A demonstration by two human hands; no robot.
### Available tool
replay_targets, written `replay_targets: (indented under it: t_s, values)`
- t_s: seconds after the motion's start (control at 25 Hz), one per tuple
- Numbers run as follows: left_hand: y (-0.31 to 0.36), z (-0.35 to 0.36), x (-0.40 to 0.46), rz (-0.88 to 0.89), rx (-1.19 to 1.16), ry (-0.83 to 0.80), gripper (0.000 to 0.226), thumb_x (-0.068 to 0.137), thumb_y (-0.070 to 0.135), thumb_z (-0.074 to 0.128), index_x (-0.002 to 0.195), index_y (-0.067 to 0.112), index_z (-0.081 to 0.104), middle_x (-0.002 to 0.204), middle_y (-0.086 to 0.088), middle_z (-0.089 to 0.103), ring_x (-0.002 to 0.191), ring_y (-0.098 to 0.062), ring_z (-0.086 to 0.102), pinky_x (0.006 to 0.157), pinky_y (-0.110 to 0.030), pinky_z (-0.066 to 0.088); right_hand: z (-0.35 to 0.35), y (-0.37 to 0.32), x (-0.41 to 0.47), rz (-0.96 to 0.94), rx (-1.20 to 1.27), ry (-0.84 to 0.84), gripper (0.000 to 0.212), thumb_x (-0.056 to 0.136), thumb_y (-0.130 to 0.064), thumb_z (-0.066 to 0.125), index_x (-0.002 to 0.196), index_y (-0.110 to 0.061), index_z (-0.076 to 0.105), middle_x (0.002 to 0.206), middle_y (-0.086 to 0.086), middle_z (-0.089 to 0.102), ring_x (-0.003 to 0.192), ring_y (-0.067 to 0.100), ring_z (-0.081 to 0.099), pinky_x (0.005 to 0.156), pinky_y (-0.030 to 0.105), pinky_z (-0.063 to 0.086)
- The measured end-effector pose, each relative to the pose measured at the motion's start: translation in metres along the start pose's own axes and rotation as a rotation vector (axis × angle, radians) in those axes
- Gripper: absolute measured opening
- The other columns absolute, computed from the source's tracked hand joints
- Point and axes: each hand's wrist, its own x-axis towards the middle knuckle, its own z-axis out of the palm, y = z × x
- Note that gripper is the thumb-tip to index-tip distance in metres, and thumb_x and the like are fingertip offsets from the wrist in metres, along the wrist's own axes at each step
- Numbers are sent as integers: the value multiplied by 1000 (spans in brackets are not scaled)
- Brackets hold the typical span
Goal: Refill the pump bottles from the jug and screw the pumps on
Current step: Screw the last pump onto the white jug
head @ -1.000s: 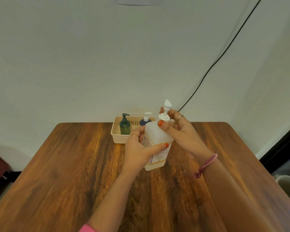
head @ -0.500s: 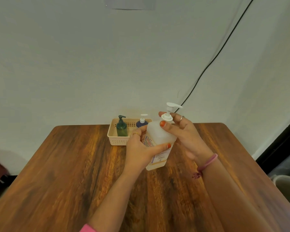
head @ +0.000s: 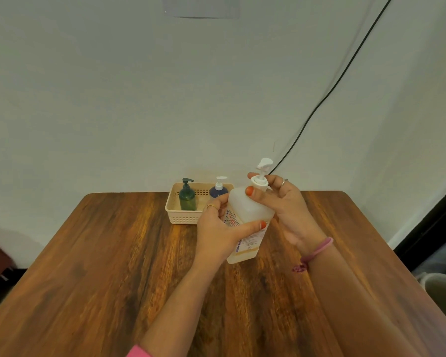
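- Since half a second back, the pump's spout has swung round from pointing right to pointing up and away, and the view has tipped up a little; both hands are on the bottle as before
- Nearest me, my left hand [head: 216, 228] wraps the body of the translucent bottle [head: 250, 215], thumb across its front above the printed label, fingers curled round the far side, holding it tilted with its base low over the wooden table [head: 101, 266]; whether the base touches the wood I cannot tell
- Just beyond, my right hand [head: 283, 204] pinches the white pump [head: 260, 180] at its collar, thumb on the near side and fingers curled behind the neck
- I judge the step in hand to be turning the pump on the neck of this bottle; only a shallow pale layer shows at its bottom, so I cannot tell whether it is being screwed on or taken off for refilling
- Next move, as I read it: regrip the collar and twist again while the left hand keeps the body from turning
- Farther off, a cream basket [head: 183, 217] against the wall holds a green pump bottle [head: 187, 197] and a blue pump bottle [head: 218, 190], both upright with pumps on
- No jug shows anywhere in view
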Motion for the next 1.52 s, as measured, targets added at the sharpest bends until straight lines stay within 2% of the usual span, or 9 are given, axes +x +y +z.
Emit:
replay_targets:
  t_s: [0.12,0.32,0.64,0.72,0.8,0.92,1.24,1.4,1.52]
  values:
    - [-3,1,-2,-14,-12,10,83,52,35,92,124,26,51,112,14,61,98,2,57,77,-17,52,9,7,0,7,20,61,60,64,-19,78,117,-4,55,94,1,73,89,20,70,71,30,58]
    - [-6,-1,-3,-19,-36,-2,86,50,36,93,125,25,53,113,12,62,103,-2,59,84,-29,56,-4,1,-7,62,79,-127,47,79,-12,64,125,-10,58,107,3,72,99,19,67,81,30,57]
    - [-8,3,-6,12,-27,13,81,51,33,92,123,25,55,114,10,62,104,-2,58,86,-26,53,22,18,-12,-23,73,284,40,71,-14,80,105,-5,61,97,11,73,88,27,71,70,37,59]
    - [-7,-1,-7,1,-48,7,77,51,32,93,118,29,54,113,10,63,104,-4,59,86,-29,54,21,17,-13,-44,15,221,43,71,-20,79,108,-11,59,101,7,71,93,24,70,74,35,58]
    - [-6,-8,-7,-36,-119,-33,77,51,27,93,117,27,55,111,9,65,101,-6,63,84,-31,57,13,10,-14,-19,3,13,46,73,-23,72,117,-18,57,109,1,69,101,19,67,80,32,57]
    - [-3,-15,-10,-47,-163,-117,82,52,20,93,124,22,55,111,6,68,100,-8,66,82,-34,58,3,0,-14,20,-49,-163,46,81,-21,63,126,-16,57,112,-2,70,104,14,66,85,30,55]
    - [-7,-12,-14,-88,-233,-124,81,54,18,92,126,21,56,112,2,69,101,-13,68,83,-39,58,18,13,-21,-26,-8,77,31,84,-19,67,114,-9,66,104,9,72,96,27,69,79,38,58]
    - [-8,-9,-16,-65,-213,-93,82,52,25,92,126,22,57,112,4,69,103,-13,66,85,-40,58,26,16,-23,-83,-55,155,12,82,-25,71,93,-23,74,95,7,74,91,28,70,83,51,55]
    - [-10,-8,-15,-53,-208,-103,78,57,19,90,128,22,57,113,5,69,104,-11,66,88,-40,56,28,19,-24,-171,-176,200,4,81,-32,72,83,-35,73,91,1,75,87,22,71,79,50,57]
